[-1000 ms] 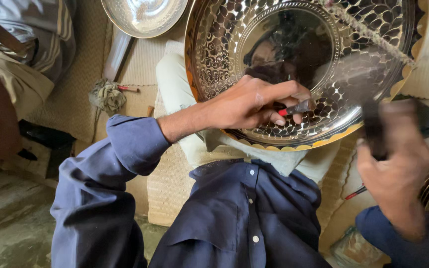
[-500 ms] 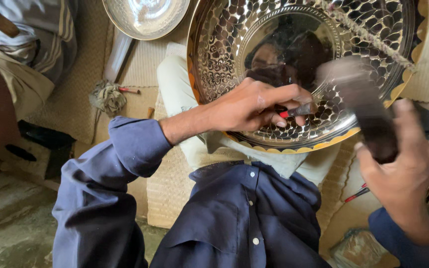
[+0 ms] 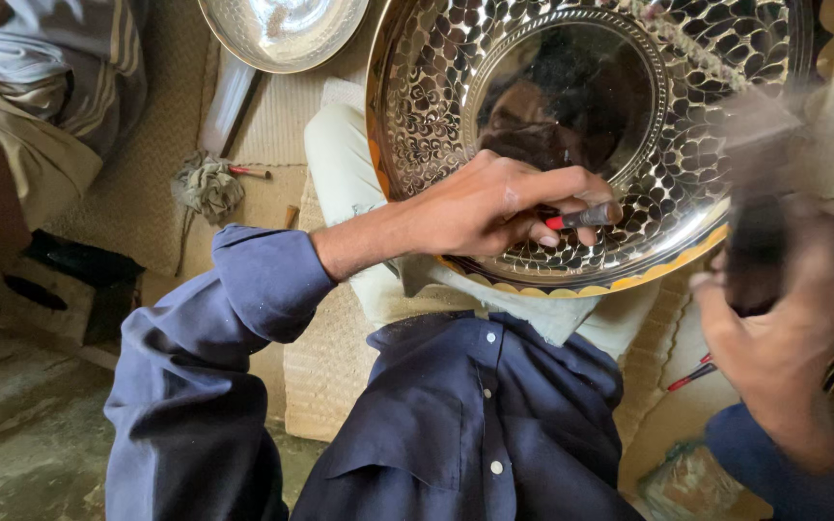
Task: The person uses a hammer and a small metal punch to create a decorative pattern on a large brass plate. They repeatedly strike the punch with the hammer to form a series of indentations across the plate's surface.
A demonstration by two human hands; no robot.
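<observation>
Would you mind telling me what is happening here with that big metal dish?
A person in a blue shirt is working on a large patterned metal dish propped on their lap. Their left hand presses a small tool with a red band against its inner wall. Their right hand grips a dark, motion-blurred hammer beside it.

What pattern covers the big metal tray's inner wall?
Petal-like scales, shiny on dark, ringing the tray; seen in the head view.

A dark blue button-front shirt [image 3: 475,425] with white buttons is worn; its left sleeve [image 3: 243,289] is rolled up at frame centre-left; pale trousers [image 3: 349,183] are seen.
</observation>
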